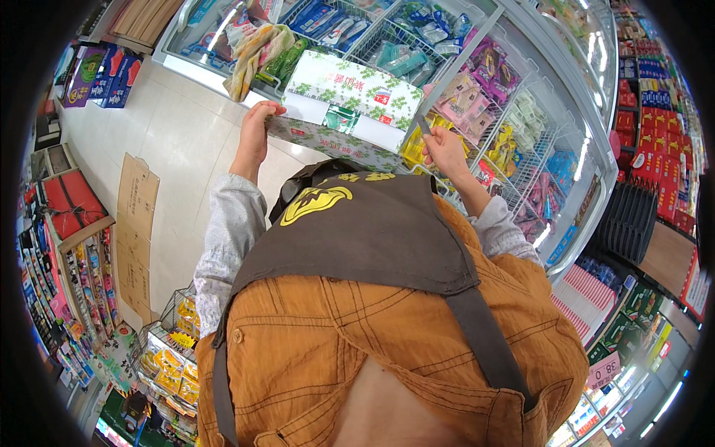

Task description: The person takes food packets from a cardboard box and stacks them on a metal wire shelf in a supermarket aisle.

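A white cardboard box printed with green leaves and red lettering rests on the front rim of a display freezer. Its top flaps are closed, and a small green printed patch lies across the middle of the seam. My left hand grips the box's left front corner. Between thumb and fingers, my right hand holds a thin grey blade-like tool, close to the box's right end. Whether the tool touches the box is hard to tell.
Wire baskets in the freezer hold packaged ice creams. A crumpled cloth drapes over its rim, left of the box. Flattened cardboard lies on the tiled floor at left. A wire rack of yellow packets stands at lower left.
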`<state>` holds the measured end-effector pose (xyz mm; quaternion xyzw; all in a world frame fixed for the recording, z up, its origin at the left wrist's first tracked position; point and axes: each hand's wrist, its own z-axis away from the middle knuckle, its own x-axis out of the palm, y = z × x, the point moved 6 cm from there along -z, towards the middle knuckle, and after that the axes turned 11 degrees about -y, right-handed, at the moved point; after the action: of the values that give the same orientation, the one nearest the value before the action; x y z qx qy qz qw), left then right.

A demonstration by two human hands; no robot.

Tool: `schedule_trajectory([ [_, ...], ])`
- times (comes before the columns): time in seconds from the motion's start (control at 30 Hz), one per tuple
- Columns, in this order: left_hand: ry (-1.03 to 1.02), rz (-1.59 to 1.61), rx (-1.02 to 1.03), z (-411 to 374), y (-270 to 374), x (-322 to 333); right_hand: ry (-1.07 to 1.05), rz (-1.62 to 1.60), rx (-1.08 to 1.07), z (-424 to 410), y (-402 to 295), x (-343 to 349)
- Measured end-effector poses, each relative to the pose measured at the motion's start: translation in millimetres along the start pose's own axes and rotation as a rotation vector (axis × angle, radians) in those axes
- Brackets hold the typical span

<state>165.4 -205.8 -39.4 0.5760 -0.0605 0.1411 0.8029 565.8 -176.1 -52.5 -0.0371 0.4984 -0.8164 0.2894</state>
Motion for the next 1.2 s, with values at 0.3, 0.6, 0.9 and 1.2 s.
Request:
schedule_trajectory([
  [0.3,-0.001,-0.001,-0.005,2,-2,-1,0.024,0.003,0.021,2,-3,7],
  [0.6,-0.01,0.004,-0.003,2,0,1,-0.233,0.044,0.022,-40,-7,8],
  [0.9,-0.008,-0.007,0.053,12,1,0,-0.746,0.328,0.128,-13,-15,16],
  [1.2,0.11,-0.102,0.06,46,-9,-12,-0.591,0.762,-0.356,-27,-115,87],
])
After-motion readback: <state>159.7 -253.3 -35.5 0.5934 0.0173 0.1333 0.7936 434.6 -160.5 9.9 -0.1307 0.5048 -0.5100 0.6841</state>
